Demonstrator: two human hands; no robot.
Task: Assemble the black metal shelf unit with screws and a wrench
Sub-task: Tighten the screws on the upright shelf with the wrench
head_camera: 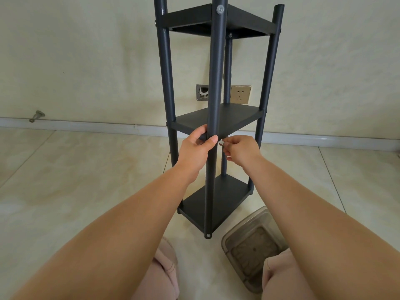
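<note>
No text, label, brand, number or sign can be read on anything in view.

I count one shelf unit (216, 118) with three shelves and four posts, two hands, one clear tray (251, 247), one socket (240, 94), one open wall box (202, 92).

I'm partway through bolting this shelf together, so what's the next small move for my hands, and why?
Probably bring the small silver piece pinched in your right hand to the front post at the middle shelf corner and start it there. Your left hand already grips the post at that joint, and the top screw and bottom screw look fitted.
</note>
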